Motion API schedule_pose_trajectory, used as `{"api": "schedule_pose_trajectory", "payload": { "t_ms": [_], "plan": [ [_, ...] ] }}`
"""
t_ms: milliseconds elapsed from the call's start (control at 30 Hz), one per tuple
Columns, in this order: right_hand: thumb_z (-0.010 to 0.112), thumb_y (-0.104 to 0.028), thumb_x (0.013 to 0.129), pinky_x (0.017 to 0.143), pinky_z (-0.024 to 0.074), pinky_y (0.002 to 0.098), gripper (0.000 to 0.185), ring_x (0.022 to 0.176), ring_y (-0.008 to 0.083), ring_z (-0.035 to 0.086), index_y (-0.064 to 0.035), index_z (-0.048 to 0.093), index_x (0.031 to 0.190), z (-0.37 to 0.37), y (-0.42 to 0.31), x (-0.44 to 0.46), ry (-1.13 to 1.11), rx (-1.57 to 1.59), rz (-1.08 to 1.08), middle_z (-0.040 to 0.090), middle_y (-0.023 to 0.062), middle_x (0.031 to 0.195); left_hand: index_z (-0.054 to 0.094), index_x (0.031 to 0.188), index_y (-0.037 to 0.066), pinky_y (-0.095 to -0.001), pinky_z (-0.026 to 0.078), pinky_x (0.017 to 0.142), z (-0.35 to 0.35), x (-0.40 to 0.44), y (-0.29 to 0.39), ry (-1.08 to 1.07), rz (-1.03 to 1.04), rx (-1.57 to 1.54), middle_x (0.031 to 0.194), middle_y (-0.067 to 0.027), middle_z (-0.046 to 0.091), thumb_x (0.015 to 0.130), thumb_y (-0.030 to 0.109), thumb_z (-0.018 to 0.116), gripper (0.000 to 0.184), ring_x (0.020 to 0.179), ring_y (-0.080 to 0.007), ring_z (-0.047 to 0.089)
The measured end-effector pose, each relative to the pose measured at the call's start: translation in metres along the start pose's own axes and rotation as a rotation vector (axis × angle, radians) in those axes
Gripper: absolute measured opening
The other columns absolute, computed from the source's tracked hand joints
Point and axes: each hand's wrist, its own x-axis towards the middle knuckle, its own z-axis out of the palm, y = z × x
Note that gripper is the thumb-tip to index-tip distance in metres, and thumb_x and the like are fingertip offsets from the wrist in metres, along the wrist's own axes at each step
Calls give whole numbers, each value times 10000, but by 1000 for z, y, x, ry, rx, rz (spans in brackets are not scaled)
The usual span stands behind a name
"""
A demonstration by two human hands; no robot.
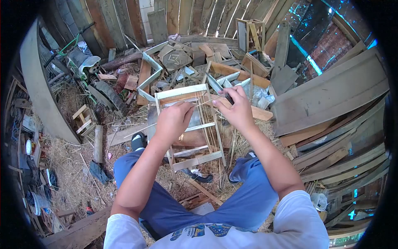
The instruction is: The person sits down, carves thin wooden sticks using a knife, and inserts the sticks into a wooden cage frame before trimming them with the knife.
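Note:
My left hand [176, 119] is closed around a thin wooden strip [204, 103], which runs from its lower left side across to my right hand. My right hand [238, 108] is wrapped around the dark handle of a knife [229, 98]; a grey blade seems to point up and left from it. The thumb and fingers of that hand are close to the strip's far end. Below both hands stands a small wooden frame [198, 161] with pale rails. Several more thin strips [209, 135] lie along its right side.
Scrap boards and a zigzag wooden piece [155, 71] are piled ahead. A large curved panel [331, 93] leans at right above stacked planks. At left are another tall panel [45, 83], a dark tyre [110, 97] and a short log [98, 143]. Straw covers the ground around my feet.

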Motion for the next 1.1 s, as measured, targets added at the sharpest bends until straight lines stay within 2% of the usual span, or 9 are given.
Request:
{"api": "schedule_pose_trajectory", "payload": {
  "t_ms": [67,200,267,400,500,667,767,1000,1100],
  "plan": [
    [867,-298,791,834,533,366,384,872,279,659,-36,717,1027,0,-1,-1,-76,34,20,623,114,1043,709,969,51,-475,536,689,3,0,-1,-31,20,22,894,-158,708,932,151,660,118,811,-391,684],
    [853,-382,778,817,540,399,447,927,321,665,-49,712,1040,5,6,-6,-204,48,23,637,105,1060,713,966,51,-477,538,685,7,1,2,-34,30,19,885,-161,707,927,161,666,126,802,-388,686],
    [848,-413,779,811,538,400,476,904,329,669,-29,717,1028,8,3,-8,-276,118,139,666,114,1004,718,934,67,-485,553,681,8,0,3,-34,30,16,905,-150,715,954,229,638,182,781,-387,688],
    [837,-452,783,787,533,403,499,878,339,672,-14,708,985,13,3,-9,-258,113,142,680,137,942,717,935,68,-487,554,677,9,0,3,-29,24,32,907,-150,717,956,234,636,186,779,-386,689],
    [831,-465,788,722,520,416,485,832,336,667,-19,699,927,14,4,-7,-281,119,160,673,132,889,718,939,72,-488,554,671,11,1,0,-27,37,35,902,-151,716,957,242,635,190,774,-388,689],
    [830,-488,785,586,467,420,499,643,326,620,-19,660,778,10,0,-5,-321,70,162,613,136,684,721,935,82,-498,552,668,15,0,0,-30,8,66,887,-153,713,951,248,638,186,772,-393,688],
    [827,-489,792,560,454,417,508,591,329,599,-15,652,734,10,-2,-6,-316,78,190,599,138,640,720,938,79,-500,551,668,17,-1,2,-4,2,33,884,-155,712,945,242,643,180,770,-397,686],
    [823,-462,805,546,449,418,486,575,319,600,-18,649,710,10,-12,-10,-260,19,197,613,137,640,710,938,57,-506,543,678,22,-4,9,36,-62,-7,887,-178,704,948,214,640,171,793,-411,678],
    [818,-429,815,553,462,422,457,572,324,606,-22,646,694,16,-19,-16,-240,-7,291,609,133,630,701,930,40,-517,531,683,31,-4,8,51,-99,-81,875,-202,694,956,193,629,171,801,-422,670]
  ]
}}
